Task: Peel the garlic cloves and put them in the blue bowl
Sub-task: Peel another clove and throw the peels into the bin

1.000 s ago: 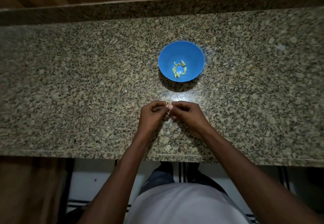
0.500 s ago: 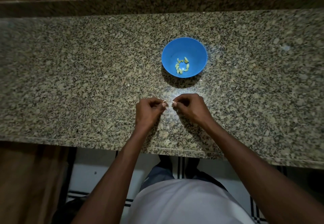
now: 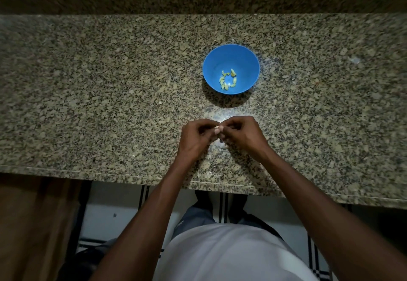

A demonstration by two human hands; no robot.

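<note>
The blue bowl (image 3: 231, 60) stands on the speckled granite counter (image 3: 110, 96), a little beyond my hands, with several peeled yellowish garlic cloves (image 3: 228, 79) at its bottom. My left hand (image 3: 196, 138) and my right hand (image 3: 241, 134) meet fingertip to fingertip above the counter, in front of the bowl. Both have curled fingers and pinch a small pale garlic clove (image 3: 217, 129) between them; most of it is hidden by the fingers.
The counter's front edge (image 3: 132, 176) runs just below my wrists, with tiled floor beneath it. A raised granite ledge (image 3: 198, 1) and a wooden surface bound the back. A few small pale flakes lie on the counter near my right hand.
My two hands have closed together again after a brief gap between the fingertips. The bowl has not moved on the counter; only the camera has shifted.
</note>
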